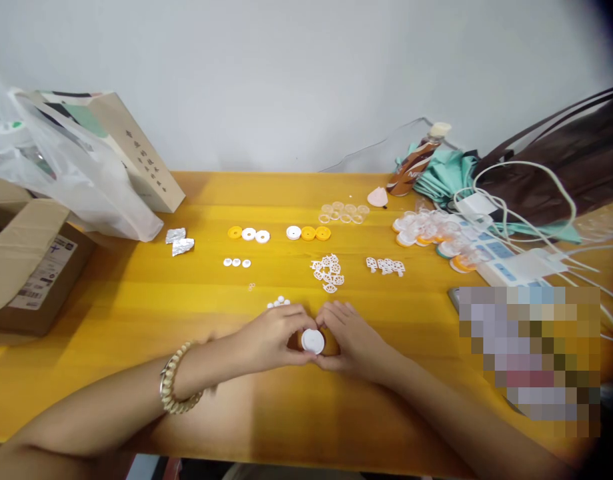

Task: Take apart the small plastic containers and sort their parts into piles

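A plain, smooth, pale blue-grey wall (pixel 266 87) spans the background, dimmer toward the right. Before it stands a broad, glossy, yellow-brown wooden table (pixel 196 293), banded lengthwise, its far edge straight. Soft light brightens the tabletop's middle in yellow.

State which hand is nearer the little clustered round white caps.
Left: the left hand is just on the near side of the round white caps; the right hand is farther off, rightward.
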Motion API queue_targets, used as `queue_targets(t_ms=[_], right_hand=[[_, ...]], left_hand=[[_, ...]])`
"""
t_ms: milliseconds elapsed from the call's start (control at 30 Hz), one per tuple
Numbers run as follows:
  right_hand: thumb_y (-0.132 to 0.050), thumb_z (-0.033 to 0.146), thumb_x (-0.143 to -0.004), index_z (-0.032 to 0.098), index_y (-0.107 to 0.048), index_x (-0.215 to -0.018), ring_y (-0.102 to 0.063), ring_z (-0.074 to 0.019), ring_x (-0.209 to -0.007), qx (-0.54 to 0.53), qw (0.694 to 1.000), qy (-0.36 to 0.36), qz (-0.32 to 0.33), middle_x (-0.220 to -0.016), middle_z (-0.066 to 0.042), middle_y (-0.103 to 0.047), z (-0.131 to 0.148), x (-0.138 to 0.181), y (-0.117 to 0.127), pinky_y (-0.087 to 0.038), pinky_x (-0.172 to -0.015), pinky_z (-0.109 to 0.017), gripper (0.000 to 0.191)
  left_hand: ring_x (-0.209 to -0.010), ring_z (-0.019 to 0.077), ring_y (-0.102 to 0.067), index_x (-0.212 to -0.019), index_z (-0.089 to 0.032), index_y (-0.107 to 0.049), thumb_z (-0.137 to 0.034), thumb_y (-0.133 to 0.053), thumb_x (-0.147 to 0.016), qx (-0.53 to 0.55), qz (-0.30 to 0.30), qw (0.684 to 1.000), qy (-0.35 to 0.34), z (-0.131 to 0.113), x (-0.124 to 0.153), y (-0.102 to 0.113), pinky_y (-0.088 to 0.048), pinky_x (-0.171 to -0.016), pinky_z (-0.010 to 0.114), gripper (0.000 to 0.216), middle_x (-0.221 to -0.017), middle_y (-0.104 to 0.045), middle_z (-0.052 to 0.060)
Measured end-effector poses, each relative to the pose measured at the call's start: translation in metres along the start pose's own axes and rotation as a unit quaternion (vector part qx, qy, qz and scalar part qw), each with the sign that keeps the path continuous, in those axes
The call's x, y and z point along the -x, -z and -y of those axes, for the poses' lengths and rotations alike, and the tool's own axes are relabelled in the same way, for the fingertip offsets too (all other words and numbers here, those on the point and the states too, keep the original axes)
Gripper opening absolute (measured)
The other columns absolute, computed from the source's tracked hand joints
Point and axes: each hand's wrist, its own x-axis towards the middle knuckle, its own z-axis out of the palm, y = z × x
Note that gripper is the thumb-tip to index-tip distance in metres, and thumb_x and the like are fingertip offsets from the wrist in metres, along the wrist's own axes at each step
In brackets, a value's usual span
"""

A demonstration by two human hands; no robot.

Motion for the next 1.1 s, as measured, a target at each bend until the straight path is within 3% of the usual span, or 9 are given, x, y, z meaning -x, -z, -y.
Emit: queue_targets(t_ms=[133,300,500,567,733,867,1000,1100], right_hand=[[-0.062,0.033,-0.074,0.02,-0.045,-0.082,-0.048,-0.0192,-0.074,0.01,1.0,-0.02,-0.013,-0.081,-0.003,-0.054,0.006,0.003,-0.003,-0.035,-0.066,-0.032,0.023],[-0.061,0.034,-0.075,0.019,-0.047,-0.083,-0.049,-0.0204,-0.076,0.012,1.0,-0.019,-0.019,-0.084,-0.005,-0.055,0.005,0.005,-0.006,-0.036,-0.068,-0.033,0.022],[-0.061,0.026,-0.07,0.019,-0.049,-0.088,-0.05,-0.0212,-0.08,-0.007,0.999,-0.013,-0.034,-0.087,-0.006,-0.057,0.005,0.006,-0.004,-0.037,-0.072,-0.034,0.023],[-0.062,0.026,-0.069,0.018,-0.05,-0.089,-0.05,-0.0215,-0.08,-0.012,0.999,-0.01,-0.034,-0.088,-0.006,-0.057,0.005,0.006,-0.004,-0.037,-0.073,-0.035,0.026],[-0.067,0.033,-0.065,0.018,-0.05,-0.093,-0.05,-0.0227,-0.082,-0.029,0.999,-0.011,-0.038,-0.09,-0.007,-0.058,0.004,0.006,-0.004,-0.037,-0.073,-0.035,0.036],[-0.067,0.034,-0.067,0.018,-0.051,-0.093,-0.051,-0.0223,-0.083,-0.039,0.998,-0.009,-0.044,-0.091,-0.007,-0.059,0.004,0.006,-0.003,-0.037,-0.074,-0.035,0.035],[-0.067,0.034,-0.066,0.018,-0.051,-0.093,-0.052,-0.0222,-0.082,-0.037,0.998,-0.008,-0.05,-0.09,-0.007,-0.059,0.005,0.006,-0.002,-0.037,-0.073,-0.035,0.035],[-0.068,0.033,-0.066,0.018,-0.051,-0.092,-0.052,-0.0219,-0.082,-0.037,0.998,-0.004,-0.052,-0.09,-0.006,-0.06,0.004,0.007,-0.002,-0.037,-0.072,-0.034,0.034]], left_hand=[[-0.078,0.0152,-0.058,-0.092,-0.018,-0.061,-0.027,-0.069,-0.071,0.037,-0.027,0.999,0.001,-0.003,0.0,0.001,-0.044,-0.071,0.025,0.023,-0.084,-0.062,0.002],[-0.085,0.0159,-0.059,-0.1,-0.018,-0.06,-0.029,-0.064,-0.077,0.065,-0.064,0.996,-0.003,-0.003,-0.004,0.015,-0.046,-0.075,0.027,0.026,-0.095,-0.063,0.005],[-0.093,0.0172,-0.058,-0.109,-0.02,-0.056,-0.024,-0.061,-0.079,-0.003,-0.199,0.979,0.037,0.023,-0.015,0.044,-0.045,-0.085,0.032,0.03,-0.103,-0.063,0.006],[-0.093,0.0174,-0.058,-0.111,-0.02,-0.055,-0.024,-0.059,-0.08,-0.028,-0.218,0.975,0.036,0.029,-0.023,0.052,-0.044,-0.086,0.033,0.031,-0.102,-0.063,0.006],[-0.1,0.0192,-0.057,-0.112,-0.018,-0.055,-0.026,-0.056,-0.083,-0.09,-0.215,0.972,-0.015,0.031,-0.066,0.064,-0.043,-0.089,0.035,0.03,-0.11,-0.062,0.008],[-0.101,0.0215,-0.058,-0.112,-0.017,-0.055,-0.028,-0.053,-0.085,-0.16,-0.16,0.974,-0.026,0.031,-0.118,0.062,-0.041,-0.09,0.036,0.03,-0.113,-0.062,0.009],[-0.105,0.0267,-0.055,-0.11,-0.016,-0.057,-0.027,-0.052,-0.085,-0.222,-0.116,0.968,0.007,0.039,-0.158,0.052,-0.037,-0.091,0.042,0.028,-0.112,-0.062,0.01],[-0.104,0.0268,-0.055,-0.107,-0.018,-0.059,-0.024,-0.051,-0.084,-0.228,-0.103,0.968,0.028,0.044,-0.169,0.047,-0.037,-0.088,0.042,0.025,-0.107,-0.063,0.009]])
